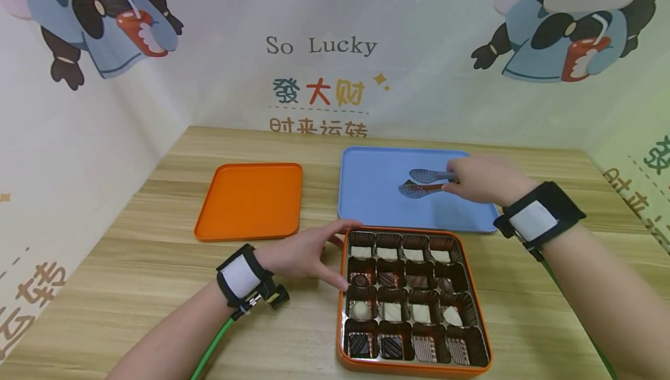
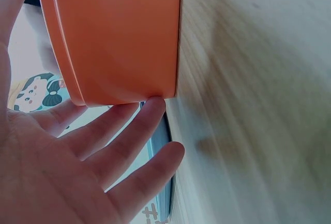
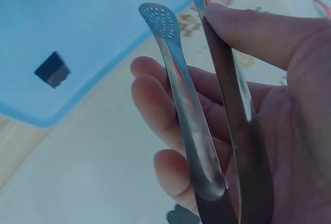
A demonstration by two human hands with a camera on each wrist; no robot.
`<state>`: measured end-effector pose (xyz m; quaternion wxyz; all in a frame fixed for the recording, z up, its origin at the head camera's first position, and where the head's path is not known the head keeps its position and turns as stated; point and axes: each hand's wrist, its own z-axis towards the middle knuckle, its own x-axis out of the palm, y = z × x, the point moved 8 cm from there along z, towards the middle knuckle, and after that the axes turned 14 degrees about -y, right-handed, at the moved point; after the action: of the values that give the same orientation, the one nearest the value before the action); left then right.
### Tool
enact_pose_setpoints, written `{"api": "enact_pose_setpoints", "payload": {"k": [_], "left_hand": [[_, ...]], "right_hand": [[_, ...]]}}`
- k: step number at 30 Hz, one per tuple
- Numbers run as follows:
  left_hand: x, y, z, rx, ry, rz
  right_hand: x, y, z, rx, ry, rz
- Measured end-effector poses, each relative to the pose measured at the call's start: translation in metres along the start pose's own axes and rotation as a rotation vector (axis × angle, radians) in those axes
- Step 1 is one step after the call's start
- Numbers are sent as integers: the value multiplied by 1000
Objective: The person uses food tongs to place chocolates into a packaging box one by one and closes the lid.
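My right hand [image 1: 487,179] holds metal tongs [image 1: 429,176] over the blue tray [image 1: 377,194], thumb on one arm and fingers along the other. Their perforated tips stand apart. Two dark chocolate pieces [image 3: 53,70] lie on that tray in the right wrist view; in the head view the tongs largely cover them. Spread at the back left corner of an orange box [image 1: 413,371], my left hand [image 1: 300,252] touches its side with fairly straight fingers [image 2: 150,113]. Inside the box, a divided insert holds rows of dark, brown and white chocolates [image 1: 391,312].
An orange tray [image 1: 248,202] lies at the left on the wood-grain table [image 1: 157,263]. Behind the table hangs a printed cloth [image 1: 225,77] with cartoon figures and lettering. The box stands just in front of the blue tray.
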<state>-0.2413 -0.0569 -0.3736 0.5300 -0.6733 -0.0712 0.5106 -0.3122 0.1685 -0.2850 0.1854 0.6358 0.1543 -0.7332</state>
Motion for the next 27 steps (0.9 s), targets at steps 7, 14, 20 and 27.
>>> {"api": "enact_pose_setpoints", "payload": {"k": [7, 14, 20, 27], "left_hand": [[1, 1, 1, -7, 8, -9], [2, 1, 2, -7, 10, -12], [1, 0, 2, -7, 6, 0], [0, 0, 0, -7, 1, 12]], "right_hand": [[12, -6, 10, 8, 19, -72], [17, -8, 13, -5, 5, -115], [18, -8, 14, -30, -19, -131], [14, -5, 8, -49, -62, -82]]}}
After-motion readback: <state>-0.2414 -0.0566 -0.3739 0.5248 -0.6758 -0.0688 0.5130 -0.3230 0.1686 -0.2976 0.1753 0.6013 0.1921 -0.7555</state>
